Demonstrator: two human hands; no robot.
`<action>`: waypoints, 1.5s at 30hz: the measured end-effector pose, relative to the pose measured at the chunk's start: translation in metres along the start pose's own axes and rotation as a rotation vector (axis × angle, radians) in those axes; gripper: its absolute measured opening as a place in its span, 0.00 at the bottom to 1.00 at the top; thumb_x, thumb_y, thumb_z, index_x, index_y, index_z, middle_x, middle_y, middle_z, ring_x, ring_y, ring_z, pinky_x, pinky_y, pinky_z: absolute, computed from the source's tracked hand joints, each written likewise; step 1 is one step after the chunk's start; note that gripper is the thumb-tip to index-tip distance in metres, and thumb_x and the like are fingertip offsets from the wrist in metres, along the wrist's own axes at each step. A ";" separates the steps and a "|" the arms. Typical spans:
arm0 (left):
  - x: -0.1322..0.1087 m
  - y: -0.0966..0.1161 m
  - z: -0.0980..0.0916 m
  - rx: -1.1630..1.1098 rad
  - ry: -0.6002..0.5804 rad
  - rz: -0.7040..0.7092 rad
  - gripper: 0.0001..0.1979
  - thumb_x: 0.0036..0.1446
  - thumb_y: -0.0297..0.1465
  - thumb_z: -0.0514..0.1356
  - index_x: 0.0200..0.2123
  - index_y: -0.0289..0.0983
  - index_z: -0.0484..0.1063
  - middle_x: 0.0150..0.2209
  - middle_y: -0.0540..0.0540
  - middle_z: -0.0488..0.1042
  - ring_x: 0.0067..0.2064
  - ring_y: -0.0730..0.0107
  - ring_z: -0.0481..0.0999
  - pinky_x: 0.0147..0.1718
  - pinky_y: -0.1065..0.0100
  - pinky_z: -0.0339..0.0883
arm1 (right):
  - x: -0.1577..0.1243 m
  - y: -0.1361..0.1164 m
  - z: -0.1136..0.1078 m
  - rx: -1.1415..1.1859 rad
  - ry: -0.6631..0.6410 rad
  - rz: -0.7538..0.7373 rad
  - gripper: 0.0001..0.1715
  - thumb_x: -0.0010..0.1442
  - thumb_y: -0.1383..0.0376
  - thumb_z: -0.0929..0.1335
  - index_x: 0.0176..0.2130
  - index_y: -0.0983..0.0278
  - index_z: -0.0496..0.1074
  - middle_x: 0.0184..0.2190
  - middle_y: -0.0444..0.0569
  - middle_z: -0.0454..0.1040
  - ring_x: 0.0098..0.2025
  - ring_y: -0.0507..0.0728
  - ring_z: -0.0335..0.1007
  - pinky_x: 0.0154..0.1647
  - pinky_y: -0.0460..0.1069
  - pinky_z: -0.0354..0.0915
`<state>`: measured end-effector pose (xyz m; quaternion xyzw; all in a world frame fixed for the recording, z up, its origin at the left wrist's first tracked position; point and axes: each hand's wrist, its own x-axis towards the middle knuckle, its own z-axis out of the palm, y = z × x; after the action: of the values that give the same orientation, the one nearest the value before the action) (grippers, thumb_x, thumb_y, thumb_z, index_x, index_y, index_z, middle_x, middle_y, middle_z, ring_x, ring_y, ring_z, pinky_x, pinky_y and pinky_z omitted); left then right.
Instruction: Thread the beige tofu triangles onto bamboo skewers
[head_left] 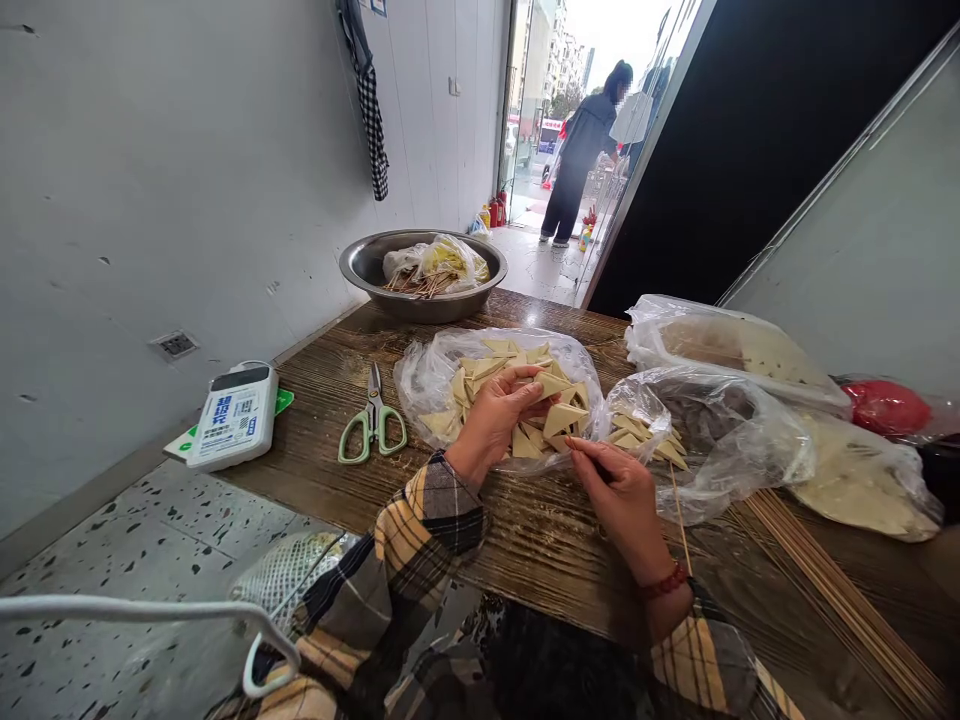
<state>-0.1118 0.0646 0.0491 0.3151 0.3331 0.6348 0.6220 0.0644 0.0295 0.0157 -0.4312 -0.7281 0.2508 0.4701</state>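
Note:
My left hand [501,410] reaches into an open plastic bag [427,375] of pale triangular tofu pieces [491,367] on the wooden table [540,530], its fingers pinched on one triangular piece [553,384]. My right hand [622,495] is closed on a thin bamboo skewer [679,520], whose tip points at the triangles near the left hand. A second clear bag [720,430] with a few skewered triangles [645,435] lies just right of my hands.
Green-handled scissors [373,422] lie left of the bag. A metal bowl [360,262] with bagged skewers stands at the table's far end. Loose skewers [832,590] and more bags [750,345] lie right. A white device [234,415] sits on the floor; a person [581,150] stands at the doorway.

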 end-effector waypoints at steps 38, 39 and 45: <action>-0.008 -0.011 0.008 -0.135 -0.216 -0.098 0.20 0.53 0.35 0.65 0.48 0.34 0.68 0.40 0.37 0.79 0.41 0.62 0.79 0.39 0.66 0.70 | 0.001 0.002 0.004 -0.014 0.031 -0.004 0.12 0.62 0.62 0.66 0.40 0.60 0.79 0.38 0.50 0.81 0.40 0.59 0.77 0.43 0.55 0.72; -0.008 -0.010 0.008 -0.146 -0.211 -0.099 0.20 0.53 0.35 0.65 0.48 0.34 0.68 0.40 0.37 0.79 0.41 0.62 0.79 0.40 0.65 0.70 | 0.001 0.001 0.004 -0.016 0.035 -0.007 0.12 0.62 0.62 0.66 0.40 0.60 0.79 0.38 0.50 0.81 0.40 0.59 0.77 0.43 0.55 0.72; -0.008 -0.008 0.009 -0.160 -0.185 -0.107 0.19 0.51 0.34 0.67 0.44 0.33 0.70 0.39 0.38 0.79 0.41 0.62 0.79 0.42 0.64 0.69 | 0.001 0.001 0.004 -0.016 0.015 -0.030 0.12 0.62 0.62 0.66 0.41 0.59 0.79 0.38 0.49 0.81 0.40 0.58 0.76 0.44 0.54 0.72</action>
<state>-0.0997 0.0572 0.0483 0.3034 0.2388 0.5935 0.7061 0.0609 0.0308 0.0137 -0.4260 -0.7330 0.2344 0.4758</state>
